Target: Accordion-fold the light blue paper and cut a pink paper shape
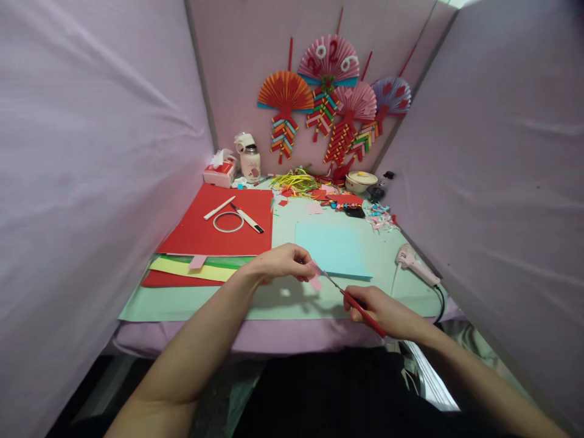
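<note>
A small pink paper (315, 278) is held in the air above the pale green mat (182, 304), by the near edge of the blue paper (335, 246). It is pinched between the thumb and fingers of the left hand (291, 263). The scissors (364, 314) are gripped by their red handles in the right hand (376, 305), with the blades pointed at the pink paper; whether it is touched by them cannot be told.

To the left, a red sheet (196, 230) is laid over green, yellow and red sheets, and a pink strip (198, 261) is rested at its near edge. On the red sheet a ring (228, 222), a white pen (219, 208) and a cutter (250, 221) are placed.

On the right, a glue gun (418, 266) is set down. Along the back, a tissue pack (221, 173), a bottle (250, 165), yellow strips (296, 182), a bowl (360, 183) and scraps (382, 219) are spread. Above them, 4 fans (285, 91) are hung, 1 marked 2026.
</note>
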Demonstrator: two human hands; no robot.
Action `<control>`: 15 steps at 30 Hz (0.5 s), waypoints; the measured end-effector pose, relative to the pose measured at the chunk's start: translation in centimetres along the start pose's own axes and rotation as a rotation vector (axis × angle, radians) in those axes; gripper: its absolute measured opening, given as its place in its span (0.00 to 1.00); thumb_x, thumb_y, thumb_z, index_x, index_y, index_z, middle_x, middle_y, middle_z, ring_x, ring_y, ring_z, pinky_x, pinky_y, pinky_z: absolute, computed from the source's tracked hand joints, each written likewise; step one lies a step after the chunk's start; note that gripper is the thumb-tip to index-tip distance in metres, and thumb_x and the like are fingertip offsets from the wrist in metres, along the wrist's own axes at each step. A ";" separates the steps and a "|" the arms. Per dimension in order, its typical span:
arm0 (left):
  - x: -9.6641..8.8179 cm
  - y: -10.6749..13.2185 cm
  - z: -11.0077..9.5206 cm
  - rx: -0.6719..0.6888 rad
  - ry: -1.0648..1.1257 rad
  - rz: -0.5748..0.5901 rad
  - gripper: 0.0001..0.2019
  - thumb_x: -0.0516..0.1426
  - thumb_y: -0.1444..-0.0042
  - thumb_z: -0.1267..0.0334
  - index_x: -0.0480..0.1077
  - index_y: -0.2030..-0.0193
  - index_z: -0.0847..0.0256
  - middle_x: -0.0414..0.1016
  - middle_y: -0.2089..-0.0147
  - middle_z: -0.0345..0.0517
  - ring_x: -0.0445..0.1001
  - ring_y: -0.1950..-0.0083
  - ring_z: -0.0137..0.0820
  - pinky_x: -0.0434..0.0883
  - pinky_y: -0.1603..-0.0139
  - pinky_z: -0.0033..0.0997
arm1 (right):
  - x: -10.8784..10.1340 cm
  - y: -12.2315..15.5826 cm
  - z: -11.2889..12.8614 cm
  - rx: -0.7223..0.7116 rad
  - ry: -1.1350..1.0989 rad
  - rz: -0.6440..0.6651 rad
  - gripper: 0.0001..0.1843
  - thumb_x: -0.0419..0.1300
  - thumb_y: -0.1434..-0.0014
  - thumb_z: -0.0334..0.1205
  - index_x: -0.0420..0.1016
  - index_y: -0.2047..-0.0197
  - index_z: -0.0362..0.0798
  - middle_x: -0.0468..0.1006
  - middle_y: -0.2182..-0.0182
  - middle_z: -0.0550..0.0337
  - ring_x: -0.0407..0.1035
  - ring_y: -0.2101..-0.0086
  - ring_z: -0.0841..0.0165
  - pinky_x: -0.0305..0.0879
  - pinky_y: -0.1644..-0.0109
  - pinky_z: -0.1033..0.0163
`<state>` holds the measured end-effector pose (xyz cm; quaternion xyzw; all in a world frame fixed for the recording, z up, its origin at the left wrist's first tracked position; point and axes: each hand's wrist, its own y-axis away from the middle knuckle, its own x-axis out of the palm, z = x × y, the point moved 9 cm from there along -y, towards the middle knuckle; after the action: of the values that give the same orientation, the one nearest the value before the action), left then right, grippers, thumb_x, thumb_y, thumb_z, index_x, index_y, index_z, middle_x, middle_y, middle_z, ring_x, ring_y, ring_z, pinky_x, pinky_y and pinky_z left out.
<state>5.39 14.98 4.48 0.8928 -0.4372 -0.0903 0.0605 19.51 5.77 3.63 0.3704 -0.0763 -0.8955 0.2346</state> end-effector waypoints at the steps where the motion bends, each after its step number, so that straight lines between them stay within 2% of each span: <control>1: -0.2 -0.1 -0.1 0.012 0.017 -0.034 0.09 0.65 0.54 0.59 0.74 0.73 0.63 0.74 0.74 0.41 0.72 0.70 0.27 0.67 0.67 0.25 | -0.1 -0.1 0.1 -0.014 -0.021 -0.018 0.16 0.58 0.42 0.51 0.65 0.69 0.47 0.66 0.75 0.65 0.56 0.73 0.72 0.51 0.70 0.67; 4: -0.5 -0.4 -0.4 0.039 0.203 -0.167 0.10 0.65 0.54 0.59 0.73 0.73 0.64 0.75 0.72 0.43 0.73 0.68 0.27 0.68 0.65 0.25 | -0.2 -0.5 0.3 -0.050 -0.098 -0.098 0.20 0.56 0.42 0.58 0.65 0.69 0.47 0.65 0.75 0.64 0.55 0.74 0.72 0.51 0.71 0.67; 8: 0.2 -1.1 0.0 0.049 0.486 -0.288 0.16 0.68 0.56 0.54 0.74 0.69 0.66 0.75 0.70 0.46 0.75 0.65 0.29 0.71 0.60 0.30 | 0.0 -1.3 0.2 -0.055 -0.199 -0.202 0.27 0.54 0.44 0.66 0.65 0.67 0.47 0.63 0.77 0.65 0.54 0.76 0.72 0.52 0.73 0.67; 12: 0.6 -1.3 0.4 0.061 0.543 -0.340 0.19 0.70 0.59 0.52 0.75 0.69 0.67 0.75 0.70 0.47 0.75 0.65 0.31 0.73 0.58 0.33 | 0.2 -1.7 0.3 -0.069 -0.223 -0.247 0.29 0.52 0.44 0.69 0.66 0.67 0.47 0.62 0.77 0.66 0.54 0.76 0.73 0.52 0.74 0.67; 15: 0.3 -1.3 0.6 0.066 0.512 -0.351 0.20 0.70 0.60 0.51 0.75 0.70 0.67 0.75 0.72 0.46 0.75 0.66 0.30 0.73 0.58 0.32 | 0.2 -1.9 0.4 -0.070 -0.198 -0.228 0.28 0.51 0.43 0.66 0.66 0.65 0.47 0.63 0.77 0.65 0.55 0.76 0.72 0.53 0.73 0.67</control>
<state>6.47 15.56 3.63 0.9499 -0.2495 0.1424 0.1231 18.40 7.28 3.24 0.2782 -0.0253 -0.9506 0.1355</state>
